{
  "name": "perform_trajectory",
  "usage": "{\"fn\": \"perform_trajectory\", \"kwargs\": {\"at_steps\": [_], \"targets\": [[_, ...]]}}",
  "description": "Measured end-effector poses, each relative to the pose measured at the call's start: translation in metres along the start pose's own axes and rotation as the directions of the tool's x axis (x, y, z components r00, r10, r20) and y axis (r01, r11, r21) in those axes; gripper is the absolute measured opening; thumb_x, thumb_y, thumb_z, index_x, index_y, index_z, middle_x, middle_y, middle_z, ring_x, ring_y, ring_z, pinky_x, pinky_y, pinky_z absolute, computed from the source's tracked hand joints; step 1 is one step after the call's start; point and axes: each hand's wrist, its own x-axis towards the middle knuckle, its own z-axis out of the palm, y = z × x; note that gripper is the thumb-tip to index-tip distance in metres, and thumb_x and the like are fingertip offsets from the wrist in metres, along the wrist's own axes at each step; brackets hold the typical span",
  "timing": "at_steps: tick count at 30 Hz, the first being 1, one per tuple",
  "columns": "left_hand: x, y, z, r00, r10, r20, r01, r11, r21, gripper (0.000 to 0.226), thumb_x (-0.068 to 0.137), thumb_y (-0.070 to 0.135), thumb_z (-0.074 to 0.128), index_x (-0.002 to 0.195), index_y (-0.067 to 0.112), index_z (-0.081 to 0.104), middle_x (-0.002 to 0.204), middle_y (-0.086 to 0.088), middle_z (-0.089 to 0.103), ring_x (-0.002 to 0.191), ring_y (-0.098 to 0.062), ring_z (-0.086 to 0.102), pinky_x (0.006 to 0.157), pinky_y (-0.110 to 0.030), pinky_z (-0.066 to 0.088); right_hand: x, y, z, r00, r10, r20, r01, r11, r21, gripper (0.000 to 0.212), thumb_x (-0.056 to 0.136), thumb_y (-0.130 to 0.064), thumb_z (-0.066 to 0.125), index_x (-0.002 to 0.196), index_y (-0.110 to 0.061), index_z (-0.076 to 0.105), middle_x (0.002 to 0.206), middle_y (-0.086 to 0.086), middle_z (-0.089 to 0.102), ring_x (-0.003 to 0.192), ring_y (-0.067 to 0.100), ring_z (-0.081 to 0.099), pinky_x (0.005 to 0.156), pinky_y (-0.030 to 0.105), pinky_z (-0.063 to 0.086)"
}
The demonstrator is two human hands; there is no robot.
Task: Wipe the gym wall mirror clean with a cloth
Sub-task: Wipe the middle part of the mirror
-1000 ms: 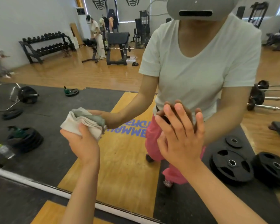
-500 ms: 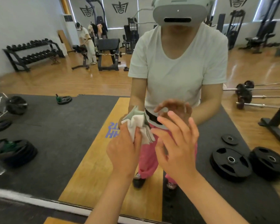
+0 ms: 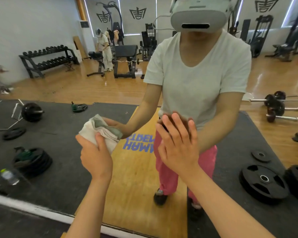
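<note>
At the far left of the mirror [image 3: 62, 169] you see only reflections: a water bottle [image 3: 8, 176] and a stack of weight plates [image 3: 32, 160] on a dark mat, with the pale lower frame [image 3: 33, 210] running beneath them. Next comes the cloth [image 3: 100, 131], the task's working tool, bunched into a thick pad and set against the glass at about waist height, where it meets its own reflection. Your left hand [image 3: 95, 157] grips it from behind, fingers [image 3: 81, 140] curled round the wad and clamped on it. The grip appears meant to stop the pad unfolding while pressure goes through it into the glass. Right of centre, your right hand [image 3: 177, 148] holds nothing. Its fingers [image 3: 172, 127] are straight and slightly apart, and the palm faces the glass and seems to touch it, since hand and reflection meet. This reads as a brace that steadies you as you lean in, though a bare palm may itself leave marks that need wiping. At the far right, more black plates [image 3: 263, 182] lie reflected on the mat. No streaks or wiped bands can be made out on the glass, so progress cannot be told.
</note>
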Motion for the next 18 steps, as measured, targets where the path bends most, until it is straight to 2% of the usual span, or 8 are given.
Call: {"fn": "perform_trajectory", "kwargs": {"at_steps": [3,5,6,8,10,12,14,18], "targets": [[-0.007,0.010,0.001,0.999,0.048,0.020,-0.047,0.997,-0.063,0.037,0.102,0.031,0.044,0.122,0.000,0.040,0.091,-0.011,0.055,0.087,-0.045,0.060,0.068,-0.047,0.043,-0.001,0.000,0.006,0.999,-0.012,-0.030,0.011,1.000,-0.023,0.050,0.089,-0.012,0.042,0.138,-0.015,0.044,0.147,0.003,0.038,0.150,0.018,0.012,0.122,0.046,0.010],[-0.022,0.029,0.002,0.984,0.166,0.067,-0.160,0.983,-0.089,0.036,0.100,0.033,0.045,0.117,0.001,0.043,0.083,-0.005,0.052,0.078,-0.042,0.061,0.057,-0.039,0.032,-0.002,0.000,0.006,0.999,-0.015,-0.038,0.014,1.000,-0.024,0.047,0.092,-0.015,0.040,0.138,-0.015,0.043,0.147,0.004,0.038,0.150,0.018,0.012,0.122,0.046,0.010],[-0.031,0.039,0.004,0.953,0.285,0.103,-0.274,0.955,-0.110,0.034,0.099,0.034,0.045,0.114,0.003,0.044,0.077,-0.003,0.054,0.069,-0.039,0.062,0.052,-0.035,0.029,-0.002,0.000,0.007,0.999,-0.017,-0.037,0.016,1.000,-0.026,0.044,0.095,-0.017,0.038,0.139,-0.015,0.042,0.147,0.004,0.038,0.150,0.018,0.012,0.122,0.046,0.010],[-0.046,0.057,0.006,0.812,0.558,0.170,-0.545,0.830,-0.122,0.029,0.096,0.039,0.044,0.108,0.013,0.042,0.062,-0.002,0.058,0.048,-0.032,0.058,0.042,-0.027,0.030,-0.002,0.002,0.008,0.999,-0.021,-0.034,0.020,0.999,-0.029,0.042,0.099,-0.024,0.035,0.140,-0.015,0.041,0.148,0.004,0.037,0.150,0.018,0.011,0.122,0.046,0.010],[-0.048,0.065,0.007,0.693,0.695,0.193,-0.692,0.716,-0.092,0.026,0.092,0.039,0.045,0.103,0.016,0.040,0.054,-0.003,0.057,0.036,-0.025,0.051,0.036,-0.026,0.033,-0.003,0.003,0.008,0.999,-0.027,-0.037,0.025,0.999,-0.039,0.043,0.099,-0.025,0.036,0.141,-0.015,0.040,0.148,0.005,0.036,0.150,0.019,0.011,0.122,0.046,0.010],[-0.038,0.062,0.006,0.631,0.753,0.187,-0.761,0.648,-0.041,0.027,0.090,0.039,0.046,0.102,0.015,0.041,0.050,-0.003,0.054,0.032,-0.023,0.046,0.034,-0.025,0.028,-0.004,0.004,0.009,0.999,-0.030,-0.040,0.028,0.998,-0.051,0.049,0.094,-0.021,0.043,0.142,-0.015,0.039,0.149,0.005,0.035,0.150,0.019,0.011,0.122,0.046,0.009],[-0.023,0.053,0.003,0.637,0.748,0.187,-0.761,0.649,-0.001,0.029,0.090,0.040,0.045,0.104,0.014,0.042,0.048,-0.004,0.052,0.031,-0.024,0.045,0.038,-0.021,0.023,-0.004,0.004,0.009,0.999,-0.033,-0.035,0.031,0.998,-0.056,0.055,0.090,-0.018,0.047,0.144,-0.016,0.037,0.149,0.005,0.034,0.151,0.019,0.010,0.122,0.046,0.009],[0.016,0.033,-0.005,0.801,0.592,0.086,-0.599,0.794,0.103,0.034,0.096,0.038,0.043,0.112,0.009,0.040,0.052,-0.013,0.056,0.039,-0.033,0.054,0.044,-0.022,0.021,-0.004,0.003,0.007,0.999,-0.037,-0.030,0.035,0.998,-0.057,0.055,0.089,-0.016,0.049,0.143,-0.015,0.038,0.150,0.005,0.034,0.150,0.020,0.011,0.122,0.047,0.009]]}}
